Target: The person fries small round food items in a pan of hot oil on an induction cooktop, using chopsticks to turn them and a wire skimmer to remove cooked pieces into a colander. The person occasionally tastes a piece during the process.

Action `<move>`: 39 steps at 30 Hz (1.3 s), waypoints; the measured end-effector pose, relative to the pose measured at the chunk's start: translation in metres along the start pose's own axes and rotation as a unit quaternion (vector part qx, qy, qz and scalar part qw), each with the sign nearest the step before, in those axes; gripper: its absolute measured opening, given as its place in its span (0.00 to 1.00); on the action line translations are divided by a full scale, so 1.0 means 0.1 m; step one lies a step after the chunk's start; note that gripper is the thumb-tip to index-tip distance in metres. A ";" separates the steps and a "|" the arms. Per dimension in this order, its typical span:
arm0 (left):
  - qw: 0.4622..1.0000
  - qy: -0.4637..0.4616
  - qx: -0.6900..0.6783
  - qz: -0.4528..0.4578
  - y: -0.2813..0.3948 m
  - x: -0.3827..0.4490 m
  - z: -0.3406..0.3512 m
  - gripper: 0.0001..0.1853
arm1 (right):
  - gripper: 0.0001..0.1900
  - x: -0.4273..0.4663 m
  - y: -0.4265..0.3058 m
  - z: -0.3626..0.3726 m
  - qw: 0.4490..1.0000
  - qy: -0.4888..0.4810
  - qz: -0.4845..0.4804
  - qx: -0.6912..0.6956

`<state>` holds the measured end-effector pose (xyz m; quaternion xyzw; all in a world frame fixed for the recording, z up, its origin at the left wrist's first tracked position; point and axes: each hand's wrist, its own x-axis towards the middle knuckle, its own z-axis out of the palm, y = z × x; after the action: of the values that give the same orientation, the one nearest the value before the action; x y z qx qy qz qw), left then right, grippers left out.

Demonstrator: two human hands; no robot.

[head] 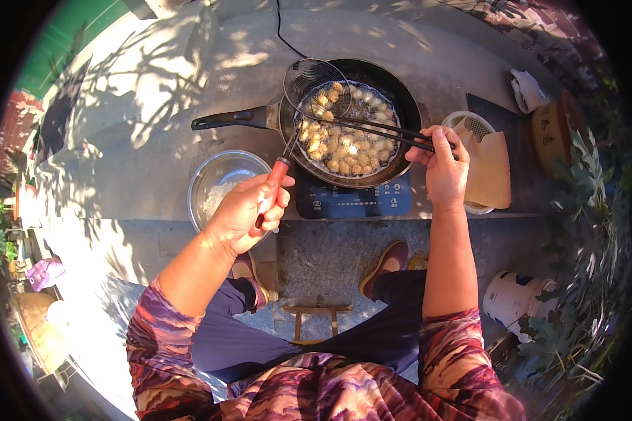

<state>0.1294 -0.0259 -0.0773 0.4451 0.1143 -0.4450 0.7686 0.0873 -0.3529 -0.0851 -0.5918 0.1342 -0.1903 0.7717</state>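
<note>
My left hand (255, 208) grips the red handle of a wire skimmer (316, 79). The skimmer's round mesh sits over the left side of a black frying pan (411, 100), with a few golden fried balls (333, 93) in it. Several more balls (347, 150) bubble in the oil below. In my right hand (445, 163) is a pair of black chopsticks (384, 129), whose tips reach the skimmer's near rim. The pan rests on a black induction cooker (353, 202), its long handle pointing left.
A steel bowl (200, 168) with white flour-like powder stands left of the cooker. To the right, brown paper (490, 168) lies over a white basket (466, 117). Beyond it are a brown crock (553, 131) and a cloth (526, 90). A black cord (280, 31) runs behind the pan.
</note>
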 end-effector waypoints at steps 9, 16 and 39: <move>1.000 -0.009 -0.018 0.005 -0.01 0.01 0.00 0.18 | 0.14 0.03 0.03 -0.11 0.998 0.054 -0.039 -0.004; 1.000 -0.008 -0.019 0.006 0.02 0.00 -0.01 0.16 | 0.14 0.01 0.34 0.00 0.989 -0.051 0.034 -0.138; 1.000 0.009 0.004 0.005 0.04 0.02 -0.01 0.16 | 0.12 0.03 0.46 0.04 0.989 -0.046 0.063 -0.125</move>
<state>0.1342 -0.0257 -0.0762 0.4527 0.1171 -0.4378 0.7679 0.0982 -0.3402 -0.1280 -0.6824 0.1583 -0.0958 0.7072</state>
